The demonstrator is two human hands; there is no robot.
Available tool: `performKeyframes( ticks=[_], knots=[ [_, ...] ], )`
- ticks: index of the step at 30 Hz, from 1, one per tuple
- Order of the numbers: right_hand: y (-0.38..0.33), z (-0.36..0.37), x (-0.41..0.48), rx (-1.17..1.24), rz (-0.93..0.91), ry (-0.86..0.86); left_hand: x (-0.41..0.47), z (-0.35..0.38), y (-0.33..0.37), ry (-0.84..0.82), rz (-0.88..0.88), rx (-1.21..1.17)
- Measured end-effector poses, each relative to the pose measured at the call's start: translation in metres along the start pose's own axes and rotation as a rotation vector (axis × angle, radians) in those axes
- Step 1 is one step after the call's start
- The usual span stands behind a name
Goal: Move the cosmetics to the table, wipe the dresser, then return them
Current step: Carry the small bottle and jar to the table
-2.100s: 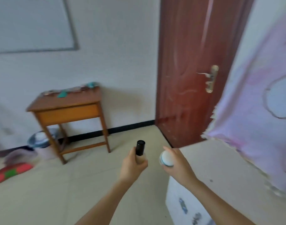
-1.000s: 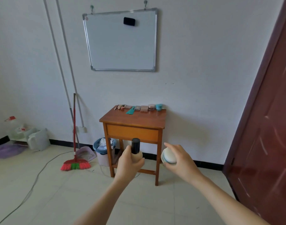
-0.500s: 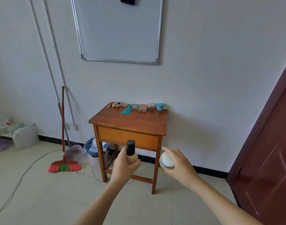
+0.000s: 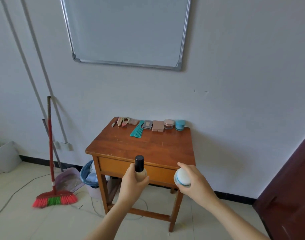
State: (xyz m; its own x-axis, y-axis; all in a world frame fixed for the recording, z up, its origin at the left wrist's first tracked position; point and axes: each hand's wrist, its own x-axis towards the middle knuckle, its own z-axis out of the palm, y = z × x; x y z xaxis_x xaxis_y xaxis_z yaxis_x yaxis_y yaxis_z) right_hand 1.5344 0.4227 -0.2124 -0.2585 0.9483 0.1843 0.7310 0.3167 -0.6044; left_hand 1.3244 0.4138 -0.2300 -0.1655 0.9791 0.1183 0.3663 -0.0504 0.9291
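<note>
Here, left hand (image 4: 133, 185) grips bottle (image 4: 139, 168); right hand (image 4: 194, 183) holds jar (image 4: 182, 177).

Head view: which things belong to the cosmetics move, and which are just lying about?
Job: left hand gripping black-capped bottle; right hand gripping white round jar; wooden table; teal comb, teal jar and compacts along its back edge.
Lying about: broom, dustpan, bin, whiteboard, door.

The near foundation bottle (image 4: 139, 168) has a black cap over a beige body; the round jar (image 4: 182, 178) to its right is white with a teal band. On the reddish-brown table (image 4: 143, 146) lie a teal comb (image 4: 137, 131) and a pink palette (image 4: 158, 125). At left, the broom (image 4: 55, 199) has red and green bristles.
</note>
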Motion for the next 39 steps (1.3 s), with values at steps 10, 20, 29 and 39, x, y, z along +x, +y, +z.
performKeyframes(
  ticks=[10, 20, 29, 39],
  knots=[
    [0.069, 0.011, 0.111, 0.027, 0.118, -0.056, 0.113, 0.039, -0.032, -0.108, -0.082, 0.043],
    [0.155, 0.015, 0.268, 0.085, 0.11, -0.102, 0.266, 0.1, -0.039, -0.066, -0.189, 0.096],
    [0.205, 0.021, 0.335, 0.069, 0.191, -0.134, 0.348, 0.159, -0.061, -0.184, -0.295, 0.142],
    [0.237, 0.027, 0.383, 0.063, 0.321, -0.078, 0.432, 0.21, -0.069, -0.261, -0.092, 0.393]
  ],
)
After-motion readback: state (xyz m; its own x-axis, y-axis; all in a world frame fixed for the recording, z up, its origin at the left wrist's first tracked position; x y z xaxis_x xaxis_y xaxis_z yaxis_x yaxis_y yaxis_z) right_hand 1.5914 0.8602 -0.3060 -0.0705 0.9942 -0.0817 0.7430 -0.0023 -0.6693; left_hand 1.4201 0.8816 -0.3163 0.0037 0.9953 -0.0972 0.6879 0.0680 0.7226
